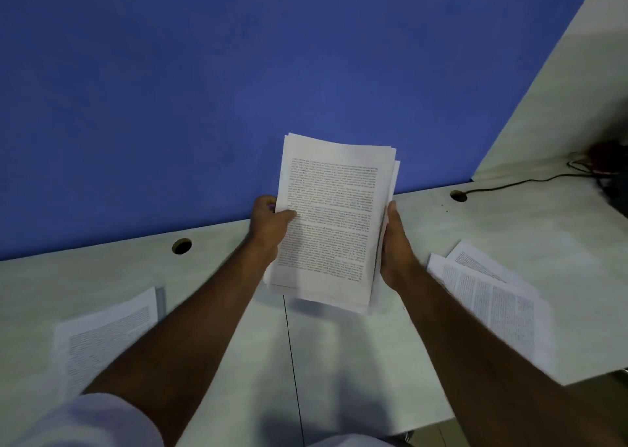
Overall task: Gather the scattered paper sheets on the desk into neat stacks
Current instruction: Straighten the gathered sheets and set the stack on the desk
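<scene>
The thick bundle of white printed paper sheets (pixel 331 222) is held above the pale grey-white desk (pixel 339 361), between both hands. The left hand (pixel 270 225) pinches its left edge, thumb on top; the right hand (pixel 396 242) clasps its right edge. The printed text is illegibly blurred. The bundle's long axis points away from the person, edges uneven.

Held stack of sheets (pixel 328 222): white, dense black text lines. Sheets at left (pixel 105 334) and sheets at right (pixel 492 297): white, same black print. Tabletop (pixel 339 361): pale grey-white, thin dark seam down the middle. Partition (pixel 238 90): solid blue. Cable (pixel 520 182): black. Sleeve (pixel 91 423): white.
</scene>
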